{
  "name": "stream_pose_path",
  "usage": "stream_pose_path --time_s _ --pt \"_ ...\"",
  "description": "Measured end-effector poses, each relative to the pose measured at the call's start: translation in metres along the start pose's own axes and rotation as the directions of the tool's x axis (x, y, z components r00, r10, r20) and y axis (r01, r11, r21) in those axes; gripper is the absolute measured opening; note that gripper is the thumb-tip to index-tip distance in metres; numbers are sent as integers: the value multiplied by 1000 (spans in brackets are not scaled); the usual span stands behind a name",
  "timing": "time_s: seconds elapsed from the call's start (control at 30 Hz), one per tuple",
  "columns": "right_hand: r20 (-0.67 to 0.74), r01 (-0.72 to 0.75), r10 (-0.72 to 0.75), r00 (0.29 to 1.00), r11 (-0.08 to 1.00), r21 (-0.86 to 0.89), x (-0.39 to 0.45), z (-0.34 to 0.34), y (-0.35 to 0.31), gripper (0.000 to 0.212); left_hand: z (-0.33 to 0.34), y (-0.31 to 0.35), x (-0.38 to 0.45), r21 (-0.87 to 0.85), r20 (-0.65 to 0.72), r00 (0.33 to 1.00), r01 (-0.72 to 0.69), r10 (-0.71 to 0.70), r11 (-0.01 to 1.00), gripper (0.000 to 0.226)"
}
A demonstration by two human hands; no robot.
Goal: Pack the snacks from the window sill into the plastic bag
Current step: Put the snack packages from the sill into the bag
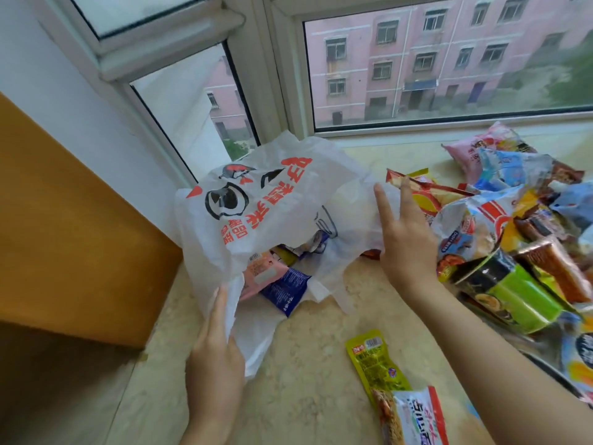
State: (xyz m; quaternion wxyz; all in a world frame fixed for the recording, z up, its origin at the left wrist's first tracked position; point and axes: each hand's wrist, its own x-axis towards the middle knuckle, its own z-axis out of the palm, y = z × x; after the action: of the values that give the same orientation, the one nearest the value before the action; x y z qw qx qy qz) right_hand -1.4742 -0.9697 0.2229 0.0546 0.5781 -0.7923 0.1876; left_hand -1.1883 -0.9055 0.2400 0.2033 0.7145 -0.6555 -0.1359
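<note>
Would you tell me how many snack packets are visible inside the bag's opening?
3 clearly: a pink packet at the mouth's left, a blue packet beside it, a purple-white one deeper inside the bag. More probably lie hidden behind them.

Daylit window (449, 65) facing pink building (401, 53).

The window sill (308, 374) is pale marbled stone running along under the windows. A white plastic bag (256, 200) with red and black print lies in its far left corner, mouth open toward the near edge. A heap of snack packets (513, 226) covers the right side. Two packets, a yellow-green one (373, 361) and a white one (417, 419), lie at the near edge.
</note>
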Motion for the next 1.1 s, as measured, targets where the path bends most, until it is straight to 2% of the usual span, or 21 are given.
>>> stream_pose_path --time_s 0.07,0.13,0.23,0.3,0.4,0.53,0.63,0.73,0.8,0.87,0.93,1.03,1.1 --pt "52 49 -50 997 998 24 3 -5 5 94 -7 15 13 2 -39 994 -99 99 995 80" --pt "46 97 -99 994 995 36 5 -14 7 85 -13 25 24 22 -58 983 -174 175 984 77" --pt "-51 183 -180 982 981 63 11 -35 0 70 -25 40 37 66 -44 963 -264 267 962 74" --pt "-135 259 -248 959 963 78 17 -52 -8 63 -38 53 43 59 -60 949 -307 310 950 60" --pt "-231 354 -326 917 931 90 28 -78 -24 56 -64 73 50 23 -104 946 -305 306 952 42" --pt "-341 442 -390 855 893 86 43 -112 -50 43 -99 88 73 -97 -163 960 -246 228 965 50" --pt "-394 467 -390 832 876 119 57 -147 -69 44 -139 117 87 -104 -209 935 -311 285 945 46" --pt "-500 505 -377 780 851 146 80 -198 -87 42 -192 154 106 -52 -303 880 -399 366 916 46" --pt "-583 502 -311 751 842 197 100 -233 -94 38 -227 172 129 -52 -368 849 -426 379 903 52" --pt "-608 483 -265 748 845 227 115 -255 -95 38 -252 184 145 15 -394 827 -431 402 902 53" --pt "-553 481 -304 776 852 208 116 -256 -91 39 -257 190 145 132 -345 828 -423 442 896 55" --pt "-429 511 -429 795 854 93 93 -230 -80 41 -230 181 125 280 -167 888 -374 429 884 57" --pt "-355 537 -498 791 844 13 73 -210 -71 41 -201 167 107 432 -49 913 -346 404 833 54"
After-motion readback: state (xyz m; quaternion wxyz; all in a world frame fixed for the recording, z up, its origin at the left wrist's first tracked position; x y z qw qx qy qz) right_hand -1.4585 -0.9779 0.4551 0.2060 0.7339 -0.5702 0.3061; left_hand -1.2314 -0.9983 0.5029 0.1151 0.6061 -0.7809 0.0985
